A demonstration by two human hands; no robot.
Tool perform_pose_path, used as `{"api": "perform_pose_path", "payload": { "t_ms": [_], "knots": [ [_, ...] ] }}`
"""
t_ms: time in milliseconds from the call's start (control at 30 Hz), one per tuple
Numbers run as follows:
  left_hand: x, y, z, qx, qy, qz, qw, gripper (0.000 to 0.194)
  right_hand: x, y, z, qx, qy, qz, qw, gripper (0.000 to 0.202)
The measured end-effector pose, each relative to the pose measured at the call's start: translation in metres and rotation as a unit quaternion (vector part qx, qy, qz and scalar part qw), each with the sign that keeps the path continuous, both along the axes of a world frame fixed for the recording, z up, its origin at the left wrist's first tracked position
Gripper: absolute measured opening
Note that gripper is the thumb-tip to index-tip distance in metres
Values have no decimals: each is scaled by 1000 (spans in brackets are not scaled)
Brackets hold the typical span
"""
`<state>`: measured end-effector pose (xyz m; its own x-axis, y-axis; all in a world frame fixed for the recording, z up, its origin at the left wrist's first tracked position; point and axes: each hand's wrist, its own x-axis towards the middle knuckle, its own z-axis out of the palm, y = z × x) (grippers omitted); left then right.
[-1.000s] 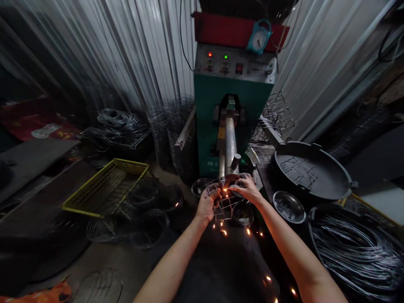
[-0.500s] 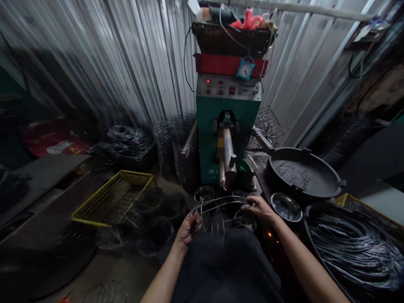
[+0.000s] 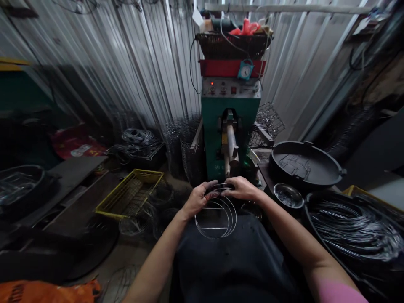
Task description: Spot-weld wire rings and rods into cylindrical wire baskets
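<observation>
My left hand (image 3: 199,197) and my right hand (image 3: 240,188) are close together, both with fingers closed on the upper edge of a round wire frame (image 3: 232,229). The frame is made of thin metal rings with straight cross wires, and it hangs tilted over the dark apron (image 3: 230,261) on my lap. My fingers hide part of its top edge. Just above my hands is the metal arm (image 3: 232,143) of a green machine (image 3: 210,126), which looks like a spot welder. Whether the frame touches the arm's tip I cannot tell.
Right of me stand a round black pan (image 3: 325,179) with wire pieces, a small metal bowl (image 3: 288,205), and a tub of wire rings (image 3: 356,240). On the left lie a yellow wire basket (image 3: 109,213) and, beyond it, wire coils (image 3: 137,136). Stacked wire rings (image 3: 191,155) flank the machine.
My hands have come together from wider apart and moved up toward the machine's arm. The wire frame now hangs below both hands. The camera view has shifted slightly left.
</observation>
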<state>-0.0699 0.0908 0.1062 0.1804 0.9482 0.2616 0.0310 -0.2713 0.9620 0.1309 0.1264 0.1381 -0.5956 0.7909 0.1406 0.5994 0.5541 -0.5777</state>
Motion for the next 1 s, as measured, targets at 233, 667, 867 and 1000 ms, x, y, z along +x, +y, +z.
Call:
{"api": "perform_pose_path", "payload": {
  "t_ms": [233, 667, 867, 1000],
  "knots": [
    [-3, 22, -27, -137, -175, 4, 975, 36, 30, -17, -15, -298, 323, 4, 898, 33],
    [-12, -36, -89, -128, 25, 45, 990, 41, -9, -52, -70, -603, 564, -66, 561, 22],
    [-16, -103, -120, -97, 91, -72, 988, 13, -4, -64, -80, -626, 505, 2, 594, 47],
    [-17, -113, -137, -75, 115, -51, 989, 32, -1, -71, -90, -624, 467, 24, 626, 50]
  ]
}}
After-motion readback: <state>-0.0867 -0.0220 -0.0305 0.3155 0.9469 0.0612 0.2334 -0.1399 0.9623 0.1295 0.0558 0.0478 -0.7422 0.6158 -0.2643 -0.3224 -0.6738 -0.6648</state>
